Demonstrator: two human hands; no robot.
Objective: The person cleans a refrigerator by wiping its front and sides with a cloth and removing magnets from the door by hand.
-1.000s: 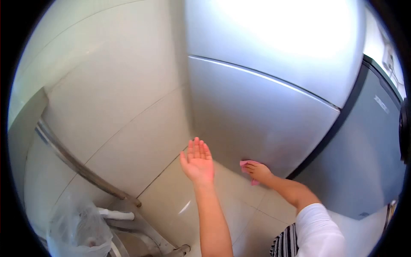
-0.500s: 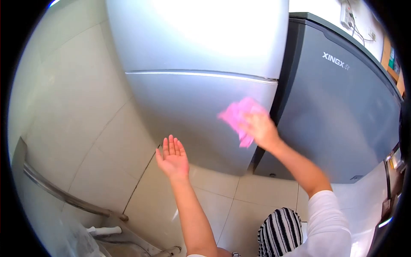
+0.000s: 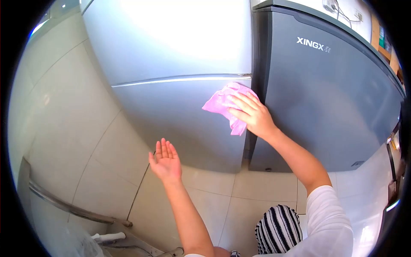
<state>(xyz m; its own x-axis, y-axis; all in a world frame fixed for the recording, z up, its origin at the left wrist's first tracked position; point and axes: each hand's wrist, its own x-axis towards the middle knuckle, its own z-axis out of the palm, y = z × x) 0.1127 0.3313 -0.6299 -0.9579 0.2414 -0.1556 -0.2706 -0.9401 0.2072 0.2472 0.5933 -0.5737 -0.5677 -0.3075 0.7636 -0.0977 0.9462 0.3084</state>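
Observation:
My right hand (image 3: 253,115) presses a crumpled pink cloth (image 3: 223,103) against the lower door of a silver refrigerator (image 3: 171,111), by the door's right edge just under the seam. Its fingers lie over the cloth, and part of the cloth hangs loose to the left and below. My left hand (image 3: 166,162) is held palm up in front of the refrigerator's lower left part. Its fingers are stretched out, with nothing on the palm.
To the right stands a dark grey chest freezer (image 3: 317,98) with a white brand name. A tiled wall (image 3: 72,115) runs along the left. At lower left are a metal rail (image 3: 72,207) and a white handle (image 3: 109,237). Power cables (image 3: 342,15) hang on the back wall.
My right hand and the cloth have moved up the door, closer to the seam and the right edge. The view has shifted to the right. My left hand stays open, palm up.

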